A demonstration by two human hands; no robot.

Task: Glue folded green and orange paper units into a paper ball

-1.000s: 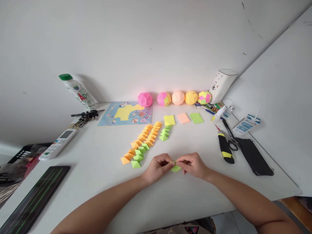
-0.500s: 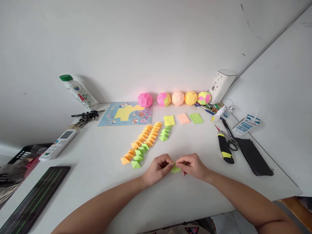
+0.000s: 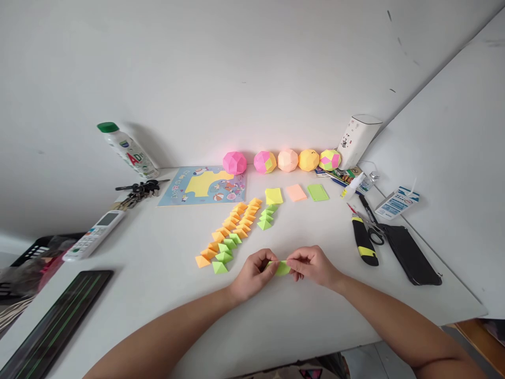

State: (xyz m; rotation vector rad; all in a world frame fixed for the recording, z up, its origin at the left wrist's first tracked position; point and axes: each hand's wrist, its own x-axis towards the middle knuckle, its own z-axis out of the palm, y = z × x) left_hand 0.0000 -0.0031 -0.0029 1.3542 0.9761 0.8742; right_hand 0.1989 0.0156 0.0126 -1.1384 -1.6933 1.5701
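Between my two hands, low over the near middle of the table, is a piece of green paper [image 3: 282, 268]. My left hand [image 3: 256, 273] pinches its left end between thumb and fingers. At the right end, the thumb and fingertips of my right hand [image 3: 313, 267] close on the paper. How it is folded is partly hidden by the fingers. Rows of folded orange paper units [image 3: 230, 223] and folded green paper units [image 3: 224, 257] lie just beyond my left hand. Farther back sit a yellow paper stack [image 3: 274, 196], a peach paper stack [image 3: 296, 192] and a green paper stack [image 3: 317, 192].
Several paper balls [image 3: 288, 160] line the wall. On the right lie a utility knife [image 3: 364, 242], scissors [image 3: 375, 235], a glue bottle [image 3: 352, 186] and a black pouch [image 3: 414, 256]. A remote [image 3: 94, 234], a dark tablet-like slab [image 3: 59, 321] and a bottle [image 3: 128, 150] occupy the left.
More of the green paper's face now shows between my hands. My right fingertips have shifted slightly right, away from the left ones. The items on the table have stayed put.
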